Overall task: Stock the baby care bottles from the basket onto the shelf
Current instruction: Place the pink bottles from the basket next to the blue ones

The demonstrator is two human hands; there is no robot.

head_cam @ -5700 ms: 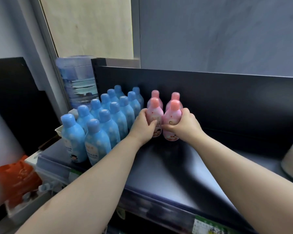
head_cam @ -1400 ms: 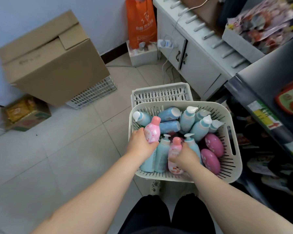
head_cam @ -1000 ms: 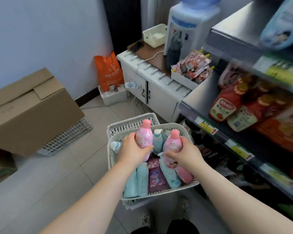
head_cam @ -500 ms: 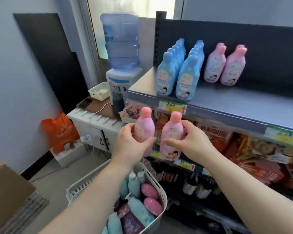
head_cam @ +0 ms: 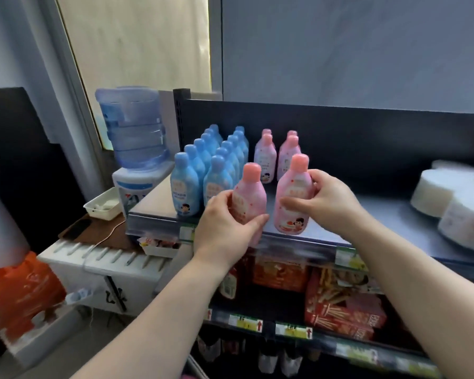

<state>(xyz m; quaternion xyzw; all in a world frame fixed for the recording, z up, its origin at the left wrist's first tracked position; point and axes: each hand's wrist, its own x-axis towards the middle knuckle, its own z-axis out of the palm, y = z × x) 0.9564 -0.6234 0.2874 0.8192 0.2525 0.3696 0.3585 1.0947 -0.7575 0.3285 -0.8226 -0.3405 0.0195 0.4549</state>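
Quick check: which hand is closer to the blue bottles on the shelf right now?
Left. The left hand, gripping the left pink bottle, is just right of the blue bottles. The right hand holds the right pink bottle farther right.

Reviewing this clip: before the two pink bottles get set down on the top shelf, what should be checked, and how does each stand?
1. Left hand grips a pink plastic bottle with pink cap: ok.
2. Right hand grips the second pink bottle: ok.
3. Both held caps up: ok.
4. Bare dark metal shelf space before the standing pink rows: ok.
5. Bases touching shelf: cannot tell.
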